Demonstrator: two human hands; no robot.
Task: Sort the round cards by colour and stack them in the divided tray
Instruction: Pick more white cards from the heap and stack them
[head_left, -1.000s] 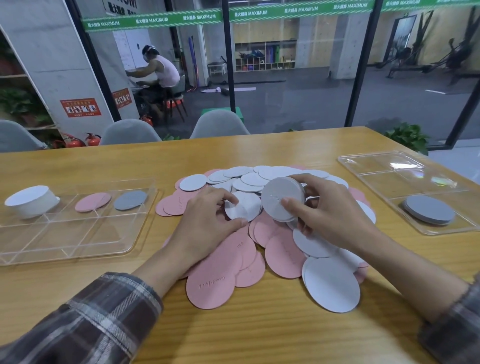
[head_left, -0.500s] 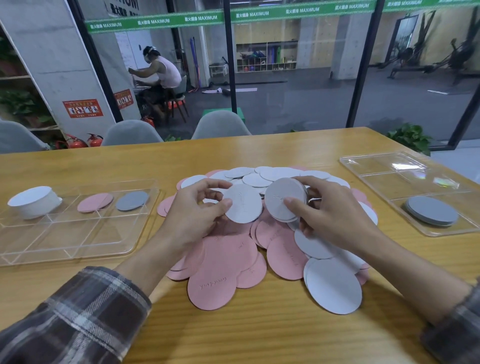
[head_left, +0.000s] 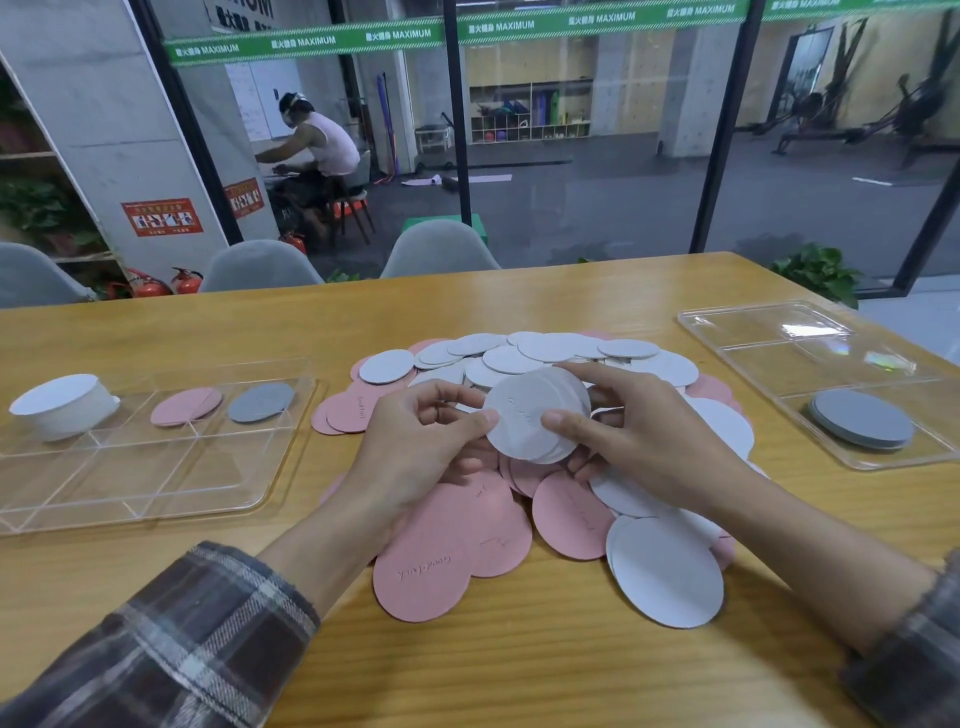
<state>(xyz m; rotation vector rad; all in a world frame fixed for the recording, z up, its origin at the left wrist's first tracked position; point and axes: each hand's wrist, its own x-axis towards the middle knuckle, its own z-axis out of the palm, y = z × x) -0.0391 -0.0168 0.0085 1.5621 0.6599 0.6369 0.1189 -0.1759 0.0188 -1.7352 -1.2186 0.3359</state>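
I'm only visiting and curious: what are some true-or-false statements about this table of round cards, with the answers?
1. The left hand and right hand together hold a few white round cards. True.
2. The clear divided tray on the left holds cards of one colour only. False: it holds a white stack, pink cards and a grey card.
3. The clear tray on the right holds a grey round stack. True.
4. The loose pile on the wooden table is all grey. False: it is pink and white.

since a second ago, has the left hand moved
Yes. The left hand has lifted off the card pile, its thumb now on the white stack the right hand holds; barely any sideways shift against the left tray.
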